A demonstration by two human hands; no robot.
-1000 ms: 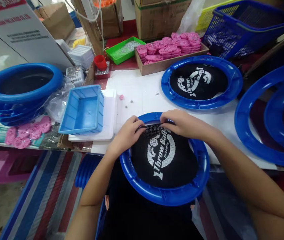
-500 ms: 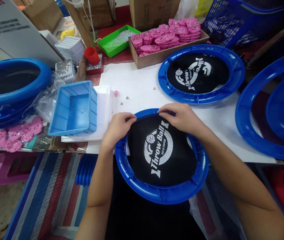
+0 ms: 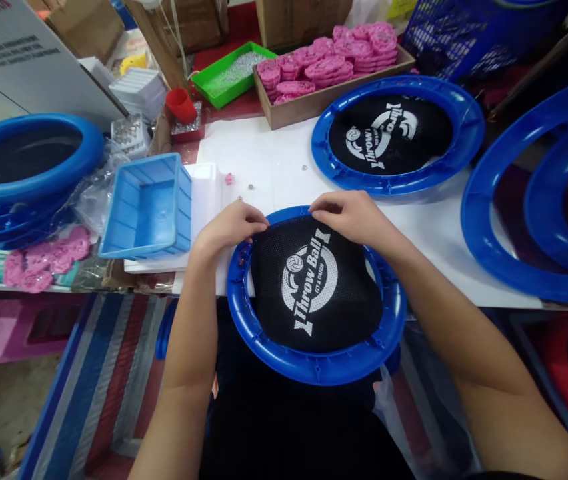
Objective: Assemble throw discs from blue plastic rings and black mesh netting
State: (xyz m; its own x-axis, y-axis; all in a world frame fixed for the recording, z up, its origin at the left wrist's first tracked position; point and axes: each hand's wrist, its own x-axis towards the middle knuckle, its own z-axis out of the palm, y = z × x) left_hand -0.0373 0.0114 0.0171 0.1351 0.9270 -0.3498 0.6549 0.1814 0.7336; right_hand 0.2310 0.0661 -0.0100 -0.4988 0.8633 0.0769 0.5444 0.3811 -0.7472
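Note:
A black mesh disc [image 3: 351,310] printed with "Throw Ball" lies within a blue plastic ring [image 3: 309,373], at the near edge of the white worktop. My left hand [image 3: 231,227] is closed, its thumb and fingertips pinching the mesh's far left edge. At the far right edge of the mesh, the thumb and forefinger of my right hand [image 3: 354,217] grip the cloth. The mesh sits loosely, with gaps to the ring's inner rim at the left and right. My fingers hide the gripped edges.
Another blue ring with mesh [image 3: 399,183] lies behind on the right, near bare blue rings [image 3: 484,253]. On the left are a light-blue bin [image 3: 149,220] and stacked blue discs [image 3: 29,187]. Farther back stand a box of pink pieces [image 3: 334,100] and a green tray [image 3: 231,73].
The camera view has shifted a little, so the worktop sits slightly higher in the picture. Both hands stay at the mesh's far edge, with only small finger movement.

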